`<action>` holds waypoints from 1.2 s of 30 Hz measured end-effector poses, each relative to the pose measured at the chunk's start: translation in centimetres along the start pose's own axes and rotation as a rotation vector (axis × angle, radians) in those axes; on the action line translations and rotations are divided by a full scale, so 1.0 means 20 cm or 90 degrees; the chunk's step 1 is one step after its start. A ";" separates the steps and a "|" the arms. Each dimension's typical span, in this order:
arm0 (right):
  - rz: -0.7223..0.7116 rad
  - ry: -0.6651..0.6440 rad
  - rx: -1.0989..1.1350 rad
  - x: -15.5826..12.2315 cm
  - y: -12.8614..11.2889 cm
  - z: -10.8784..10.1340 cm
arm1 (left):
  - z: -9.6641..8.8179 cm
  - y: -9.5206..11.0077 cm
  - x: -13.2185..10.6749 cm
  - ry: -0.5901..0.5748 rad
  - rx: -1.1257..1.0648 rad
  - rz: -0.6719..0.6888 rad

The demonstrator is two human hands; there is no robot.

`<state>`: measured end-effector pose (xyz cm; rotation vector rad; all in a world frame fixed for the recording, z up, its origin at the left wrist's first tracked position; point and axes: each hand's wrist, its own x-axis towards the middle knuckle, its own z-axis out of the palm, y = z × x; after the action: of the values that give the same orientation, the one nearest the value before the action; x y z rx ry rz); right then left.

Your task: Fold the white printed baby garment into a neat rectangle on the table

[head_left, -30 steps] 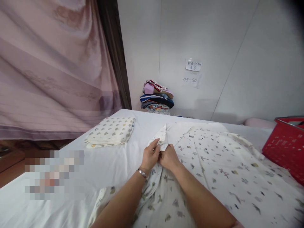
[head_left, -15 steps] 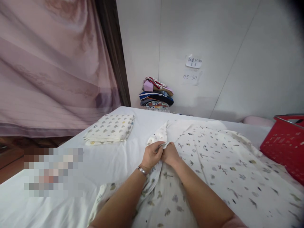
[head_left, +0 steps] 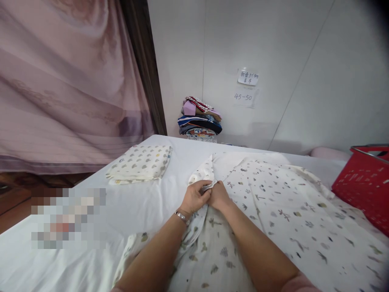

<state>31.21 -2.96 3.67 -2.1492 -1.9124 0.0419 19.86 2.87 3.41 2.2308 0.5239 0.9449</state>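
A large white cloth [head_left: 282,202] printed with small plants and shapes spreads over the bed, partly gathered in front of me. My left hand [head_left: 196,197], with a metal bracelet at the wrist, pinches a raised edge of this cloth. Right beside it, touching it, my right hand [head_left: 219,196] is closed on the same edge; its fingertips are mostly hidden. A turned-up corner of the cloth stands just beyond both hands. To the left lies a folded white cloth [head_left: 141,162] with a grey cloud-like print, apart from my hands.
A red basket [head_left: 361,186] with a metal handle stands at the right edge on the white-sheeted surface [head_left: 146,207]. Folded clothes [head_left: 200,117] are piled against the far wall, under two paper notes [head_left: 247,87]. A pink curtain [head_left: 69,89] hangs at left. A blurred patch covers something at lower left.
Both hands keep their hold on the cloth's edge and have barely moved. My left fingers and thumb have shifted slightly along it. The whole view has moved a little.
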 end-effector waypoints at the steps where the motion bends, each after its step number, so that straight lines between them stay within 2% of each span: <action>1: 0.001 -0.002 -0.002 0.00 0.00 0.00 | 0.00 0.00 0.00 0.001 -0.003 -0.003; 9: 0.010 0.002 -0.008 0.00 0.00 0.01 | 0.01 0.00 0.01 0.023 -0.029 -0.010; 13: -0.019 0.064 0.032 0.00 -0.01 0.02 | -0.01 0.00 0.02 0.061 -0.039 -0.017; 16: -0.045 0.109 0.111 -0.02 -0.02 0.00 | -0.06 0.00 0.05 0.139 -0.072 -0.039; 20: -0.028 0.151 0.232 -0.05 -0.02 -0.01 | -0.17 0.02 0.08 0.227 -0.124 -0.067; 24: 0.016 0.177 0.375 -0.06 0.00 0.03 | -0.27 0.10 0.05 0.248 -0.190 -0.074; 27: 0.060 0.194 0.422 -0.07 0.05 0.05 | -0.31 0.17 -0.06 0.240 -0.238 -0.075; 29: 0.081 0.153 0.421 -0.11 0.07 0.03 | -0.33 0.22 -0.17 0.235 -0.237 -0.081; 31: 0.083 0.063 0.432 -0.20 0.09 -0.01 | -0.33 0.26 -0.29 0.228 -0.200 -0.090; 34: 0.046 -0.105 0.512 -0.37 0.11 -0.15 | -0.32 0.29 -0.47 0.182 -0.111 -0.090; 36: 0.024 -0.140 0.559 -0.46 0.13 -0.24 | -0.30 0.29 -0.56 0.146 -0.070 -0.076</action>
<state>33.55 -13.12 6.33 -1.5974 -1.5108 0.9629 8.60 -5.28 5.16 1.9820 0.6830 1.1461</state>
